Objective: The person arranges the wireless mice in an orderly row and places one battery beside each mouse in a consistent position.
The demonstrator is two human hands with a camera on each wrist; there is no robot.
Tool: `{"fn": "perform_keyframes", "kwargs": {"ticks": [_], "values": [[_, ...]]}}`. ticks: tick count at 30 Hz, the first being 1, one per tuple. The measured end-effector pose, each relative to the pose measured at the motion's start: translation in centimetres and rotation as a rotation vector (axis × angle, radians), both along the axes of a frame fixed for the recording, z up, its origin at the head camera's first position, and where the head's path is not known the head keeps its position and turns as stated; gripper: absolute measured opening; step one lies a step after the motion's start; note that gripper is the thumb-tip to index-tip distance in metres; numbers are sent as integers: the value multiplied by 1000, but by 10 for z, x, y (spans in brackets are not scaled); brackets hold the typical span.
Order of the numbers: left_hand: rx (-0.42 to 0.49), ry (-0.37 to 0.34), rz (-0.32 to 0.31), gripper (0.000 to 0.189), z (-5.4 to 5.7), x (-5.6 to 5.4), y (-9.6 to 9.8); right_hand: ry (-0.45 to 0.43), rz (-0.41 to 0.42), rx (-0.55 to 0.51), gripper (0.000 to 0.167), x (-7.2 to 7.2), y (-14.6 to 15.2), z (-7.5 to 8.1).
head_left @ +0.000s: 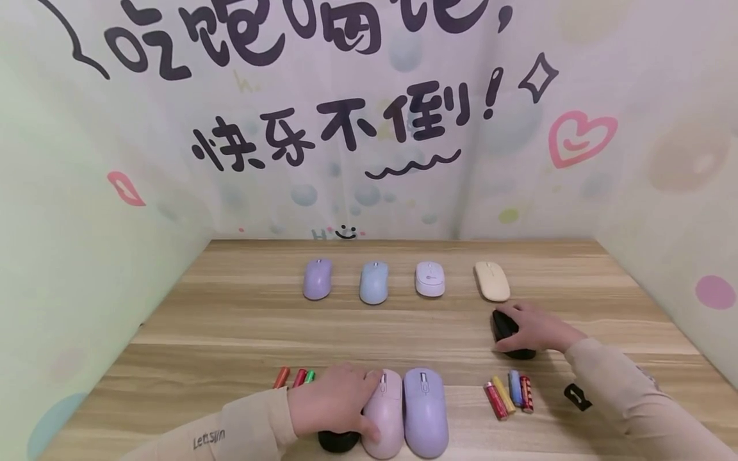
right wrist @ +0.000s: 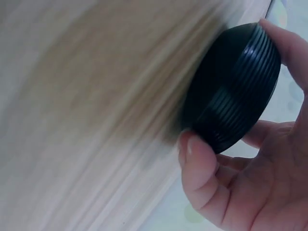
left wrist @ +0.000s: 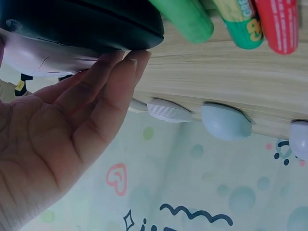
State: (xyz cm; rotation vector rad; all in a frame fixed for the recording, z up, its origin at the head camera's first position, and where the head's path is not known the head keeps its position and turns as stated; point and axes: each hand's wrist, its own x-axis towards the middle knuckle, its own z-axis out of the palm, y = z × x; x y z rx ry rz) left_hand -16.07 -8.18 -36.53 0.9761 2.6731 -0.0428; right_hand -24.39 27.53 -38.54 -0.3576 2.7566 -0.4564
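On the right of the head view, my right hand [head_left: 533,328] grips a black mouse [head_left: 506,331]. In the right wrist view, the thumb and fingers hold this mouse [right wrist: 236,86] by its ends, its ribbed side showing. My left hand [head_left: 334,398] lies at a pink mouse [head_left: 385,416], with thumb and forefinger on its two ends. Another black mouse [head_left: 338,442] is partly hidden under that hand. Left wrist view: the fingers [left wrist: 103,96] curl up at the edge of the black mouse [left wrist: 86,24], and the pink mouse shows behind it. A large purple mouse [head_left: 425,413] stands beside the pink one.
Across the back stand a small purple mouse [head_left: 318,279], a blue mouse [head_left: 374,282], a white mouse [head_left: 430,279] and a cream mouse [head_left: 492,282]. Several batteries [head_left: 499,397] lie at right, others [head_left: 281,377] behind the left hand. A small black piece [head_left: 578,397] lies beside the right sleeve.
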Motion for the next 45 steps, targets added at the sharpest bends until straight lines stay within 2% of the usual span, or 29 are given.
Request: {"fn": "perform_keyframes", "kwargs": {"ticks": [7,9,13,15,17,21,25,28,33,40,45], "values": [[3,-5,6,84,0,0,0,7,20,-9,93,3,0,8],[1,-4,4,84,0,0,0,56,1,-6,94,7,-5,15],[1,-3,10,84,0,1,0,238,-13,-2,84,18,-33,35],[8,5,8,83,0,1,-1,308,28,-24,75,28,-52,42],[18,16,-1,82,0,2,-1,333,111,-58,69,42,-71,44],[26,42,-20,80,1,2,-1,299,289,-128,64,70,-104,33],[17,50,-18,80,1,3,0,220,367,-101,72,87,-123,15],[15,53,-23,79,1,3,0,165,380,-91,77,93,-129,4],[13,31,-23,79,1,1,0,144,378,-98,82,96,-136,-7],[19,19,-22,75,0,0,1,67,345,-120,78,96,-138,-6],[17,8,-13,76,0,-1,1,50,331,-138,74,94,-139,-5]]}}
